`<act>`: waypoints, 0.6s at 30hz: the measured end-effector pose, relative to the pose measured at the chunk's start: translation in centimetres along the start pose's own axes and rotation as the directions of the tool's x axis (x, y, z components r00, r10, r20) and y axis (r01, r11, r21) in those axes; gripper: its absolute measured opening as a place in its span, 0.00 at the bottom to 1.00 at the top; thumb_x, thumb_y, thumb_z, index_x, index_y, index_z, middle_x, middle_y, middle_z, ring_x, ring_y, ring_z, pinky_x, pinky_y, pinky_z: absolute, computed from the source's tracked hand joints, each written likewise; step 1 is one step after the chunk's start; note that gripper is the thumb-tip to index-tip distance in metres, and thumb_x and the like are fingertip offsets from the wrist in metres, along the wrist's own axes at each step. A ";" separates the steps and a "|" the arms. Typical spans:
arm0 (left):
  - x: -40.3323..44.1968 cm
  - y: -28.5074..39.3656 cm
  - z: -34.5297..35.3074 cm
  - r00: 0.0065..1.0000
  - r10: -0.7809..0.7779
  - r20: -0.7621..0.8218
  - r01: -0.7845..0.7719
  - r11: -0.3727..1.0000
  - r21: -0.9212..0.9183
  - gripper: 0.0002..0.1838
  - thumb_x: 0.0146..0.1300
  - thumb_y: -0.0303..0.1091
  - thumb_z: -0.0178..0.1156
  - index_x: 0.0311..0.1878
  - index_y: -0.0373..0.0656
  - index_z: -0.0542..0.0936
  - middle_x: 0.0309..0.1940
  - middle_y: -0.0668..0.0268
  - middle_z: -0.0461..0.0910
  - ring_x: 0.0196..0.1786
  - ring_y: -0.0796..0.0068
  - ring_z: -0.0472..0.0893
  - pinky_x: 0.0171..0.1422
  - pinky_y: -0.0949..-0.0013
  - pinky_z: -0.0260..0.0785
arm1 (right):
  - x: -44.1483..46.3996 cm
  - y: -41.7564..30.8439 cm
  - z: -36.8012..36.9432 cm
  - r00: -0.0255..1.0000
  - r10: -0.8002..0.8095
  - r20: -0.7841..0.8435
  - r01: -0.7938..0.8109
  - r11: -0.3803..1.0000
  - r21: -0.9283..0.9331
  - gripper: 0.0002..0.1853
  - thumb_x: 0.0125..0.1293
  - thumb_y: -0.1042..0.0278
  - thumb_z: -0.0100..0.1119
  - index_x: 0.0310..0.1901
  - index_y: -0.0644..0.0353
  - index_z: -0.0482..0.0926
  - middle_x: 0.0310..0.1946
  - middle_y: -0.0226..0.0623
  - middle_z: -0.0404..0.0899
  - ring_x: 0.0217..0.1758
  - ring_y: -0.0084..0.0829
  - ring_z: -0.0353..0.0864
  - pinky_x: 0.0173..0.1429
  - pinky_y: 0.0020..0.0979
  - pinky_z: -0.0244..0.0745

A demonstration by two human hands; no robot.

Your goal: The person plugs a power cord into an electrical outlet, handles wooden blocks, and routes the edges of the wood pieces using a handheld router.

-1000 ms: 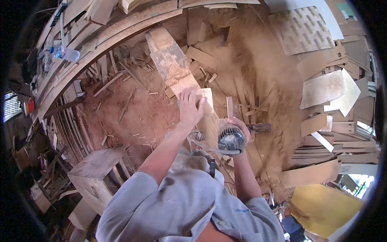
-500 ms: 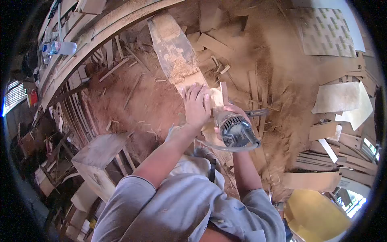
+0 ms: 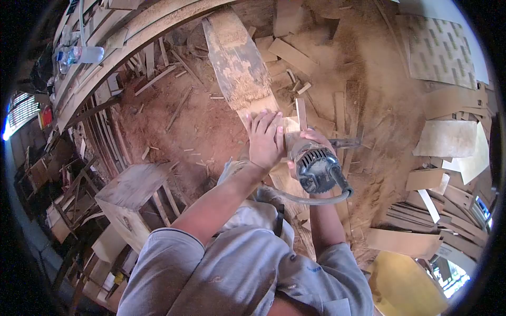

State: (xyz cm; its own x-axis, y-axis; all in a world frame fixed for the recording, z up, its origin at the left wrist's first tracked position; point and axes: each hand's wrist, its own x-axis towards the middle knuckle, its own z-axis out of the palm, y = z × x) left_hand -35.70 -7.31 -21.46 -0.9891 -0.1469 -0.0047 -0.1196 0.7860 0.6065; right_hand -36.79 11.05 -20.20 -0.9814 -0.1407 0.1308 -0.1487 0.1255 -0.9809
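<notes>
My left hand (image 3: 265,139) lies on a pale wooden piece (image 3: 263,105) on top of a long plank, its fingers stretched out and pressed down. Close by on the right, my right hand (image 3: 319,138) is wrapped round the body of a corded router (image 3: 316,168), whose vented black motor end faces up towards me. A grey cord (image 3: 311,200) loops from the router back towards my waist. A thin upright wooden strip (image 3: 301,114) stands just beyond the router. The router's cutting end is hidden beneath its body and my hand.
The long worn plank (image 3: 240,63) runs away from me, strewn with shavings. Sawdust and wood offcuts (image 3: 292,55) cover the ground. A wooden box frame (image 3: 134,189) stands at left, plastic bottles (image 3: 84,55) lie upper left, and stacked boards (image 3: 406,240) and a yellow seat-like surface (image 3: 406,284) are at right.
The whole view has shifted slightly, so the hands, router and plank appear a little further right. Both hands keep the same hold and placement.
</notes>
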 end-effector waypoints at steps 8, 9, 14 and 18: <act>0.4 0.1 -0.6 0.999 0.044 -0.002 -0.044 0.999 -0.017 0.22 0.81 0.38 0.57 0.72 0.42 0.82 0.68 0.55 0.80 0.78 0.46 0.73 0.91 0.33 0.47 | 1.7 1.5 0.5 0.998 -0.056 0.012 0.056 0.998 -0.003 0.45 0.53 0.48 0.88 0.66 0.61 0.76 0.57 0.41 0.86 0.65 0.39 0.86 0.82 0.52 0.75; 0.4 0.1 -0.6 0.999 0.047 -0.001 -0.047 0.999 -0.022 0.22 0.81 0.38 0.57 0.72 0.42 0.82 0.68 0.55 0.80 0.77 0.46 0.73 0.91 0.33 0.47 | 2.0 1.5 0.6 0.998 -0.063 0.006 0.063 0.998 -0.009 0.45 0.53 0.47 0.88 0.66 0.61 0.75 0.57 0.41 0.86 0.65 0.39 0.86 0.82 0.52 0.75; 0.4 0.0 -0.4 0.999 0.052 -0.011 -0.053 0.998 -0.041 0.22 0.80 0.38 0.57 0.71 0.41 0.82 0.68 0.54 0.80 0.77 0.46 0.73 0.90 0.33 0.47 | 3.4 0.9 1.1 0.996 -0.085 -0.006 0.085 0.995 -0.061 0.44 0.55 0.45 0.87 0.66 0.62 0.75 0.58 0.42 0.85 0.65 0.40 0.85 0.84 0.53 0.73; 0.7 0.2 -0.8 0.998 0.059 -0.003 -0.059 0.997 -0.050 0.22 0.80 0.36 0.57 0.71 0.41 0.82 0.68 0.54 0.80 0.77 0.45 0.74 0.90 0.34 0.48 | 4.1 1.0 1.5 0.998 -0.063 -0.024 0.061 0.996 -0.066 0.44 0.55 0.47 0.87 0.66 0.62 0.75 0.59 0.42 0.84 0.66 0.40 0.85 0.84 0.52 0.73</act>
State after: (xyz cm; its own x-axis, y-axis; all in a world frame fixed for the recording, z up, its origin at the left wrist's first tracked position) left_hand -36.36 -7.75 -20.69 -0.9943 -0.1018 0.0332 -0.0565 0.7623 0.6448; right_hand -40.75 9.16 -20.82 -0.9727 -0.1251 0.1953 -0.2160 0.1815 -0.9594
